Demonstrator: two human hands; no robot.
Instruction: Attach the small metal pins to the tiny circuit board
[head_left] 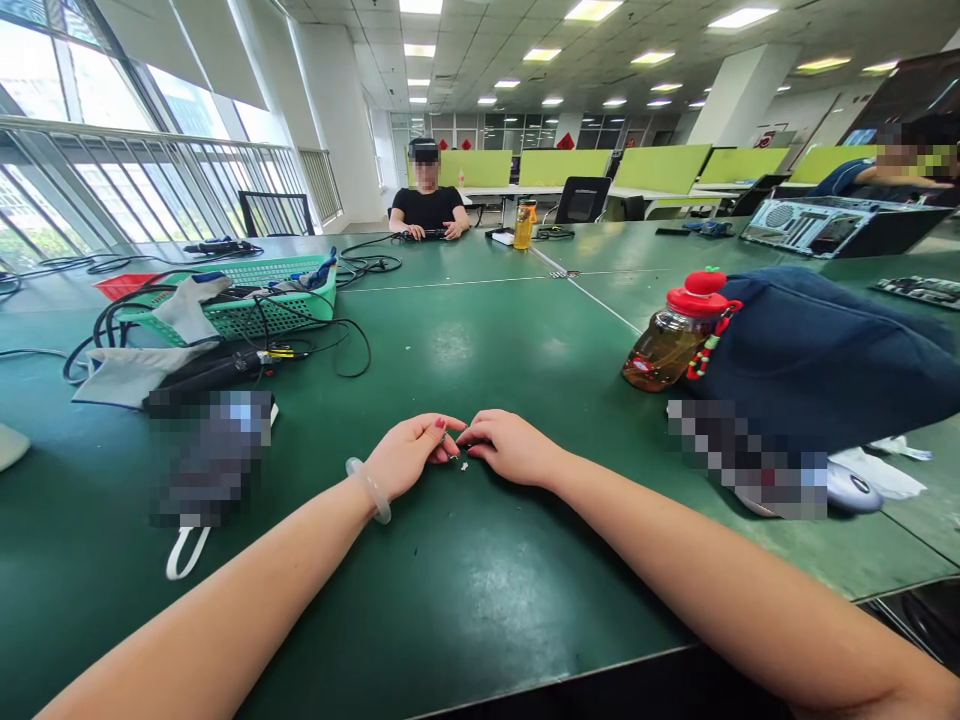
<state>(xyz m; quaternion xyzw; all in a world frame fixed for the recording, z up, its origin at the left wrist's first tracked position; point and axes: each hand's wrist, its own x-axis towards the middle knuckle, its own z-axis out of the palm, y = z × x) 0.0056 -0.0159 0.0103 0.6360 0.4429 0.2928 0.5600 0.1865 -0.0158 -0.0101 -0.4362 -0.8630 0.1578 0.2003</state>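
Observation:
Over the middle of the green table (480, 570), my left hand (415, 447) and my right hand (510, 447) meet at the fingertips. The left fingers are pinched together near small metallic bits too tiny to name. Curled inward, the right fingers face the left ones; whatever lies between them is hidden. On the tabletop just below the fingertips sits a tiny whitish piece (464, 466). A pale translucent bangle (368, 490) circles my left wrist.
Left are a green plastic basket (300, 308) with cables and gloves, and a blurred-out dark item (214, 460). A red-lidded bottle (660, 345), dark blue bag (832, 350) and mouse (855, 482) lie right. Another person (427, 205) sits across; an open computer case (810, 228) stands far right.

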